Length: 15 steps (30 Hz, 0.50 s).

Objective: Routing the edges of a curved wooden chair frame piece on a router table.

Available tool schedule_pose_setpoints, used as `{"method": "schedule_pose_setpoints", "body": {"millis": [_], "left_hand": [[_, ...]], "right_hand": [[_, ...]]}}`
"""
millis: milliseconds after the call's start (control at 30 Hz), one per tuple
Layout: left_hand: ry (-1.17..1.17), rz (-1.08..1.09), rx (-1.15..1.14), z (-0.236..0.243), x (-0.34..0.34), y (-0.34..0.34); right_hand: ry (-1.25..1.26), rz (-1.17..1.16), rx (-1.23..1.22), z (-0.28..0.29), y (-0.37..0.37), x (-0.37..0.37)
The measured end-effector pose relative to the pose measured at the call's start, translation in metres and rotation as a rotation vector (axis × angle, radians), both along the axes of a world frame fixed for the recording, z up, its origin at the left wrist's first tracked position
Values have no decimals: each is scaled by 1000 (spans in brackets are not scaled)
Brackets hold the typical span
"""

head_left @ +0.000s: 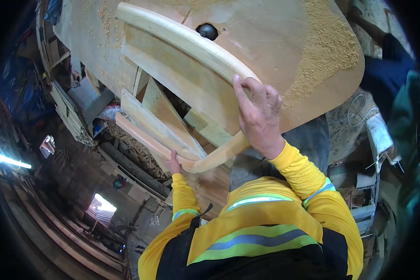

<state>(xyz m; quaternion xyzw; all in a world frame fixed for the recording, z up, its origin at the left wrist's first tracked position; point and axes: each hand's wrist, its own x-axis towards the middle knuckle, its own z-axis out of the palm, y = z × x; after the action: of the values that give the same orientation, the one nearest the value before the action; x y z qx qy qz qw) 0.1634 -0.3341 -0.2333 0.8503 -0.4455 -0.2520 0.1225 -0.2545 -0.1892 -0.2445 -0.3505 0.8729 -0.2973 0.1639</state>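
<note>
While your right hand (261, 109) is closed around the upper bend of a curved wooden frame (221, 151), thumb and fingers wrapped on the wood, your left hand (174, 163) holds its lower bend, with one digit showing against the wood and the others hidden. The frame is in front of you, tilted, with one long side reaching across the table (273, 35) toward its far left and the other, shorter in view, pointing left beyond the table's near edge. Just beyond the upper side, a dark round knob (209, 31) sits in a hole in the tabletop. Sawdust (326, 56) lies thickly along the table's right side, well apart from the frame. Between the frame's two sides you can see some loose boards (165, 109), set at different angles. Off to your left, a lit tube lamp (9, 159) shines.
</note>
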Motion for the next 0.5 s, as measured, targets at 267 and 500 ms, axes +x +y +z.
{"method": "schedule_pose_setpoints", "body": {"millis": [267, 500], "left_hand": [[-26, -22, 54, -3, 10, -14], [36, -55, 9, -2, -17, -14]], "right_hand": [[-66, -38, -65, -3, -12, 0], [7, 2, -24, -9, -18, -1]]}}
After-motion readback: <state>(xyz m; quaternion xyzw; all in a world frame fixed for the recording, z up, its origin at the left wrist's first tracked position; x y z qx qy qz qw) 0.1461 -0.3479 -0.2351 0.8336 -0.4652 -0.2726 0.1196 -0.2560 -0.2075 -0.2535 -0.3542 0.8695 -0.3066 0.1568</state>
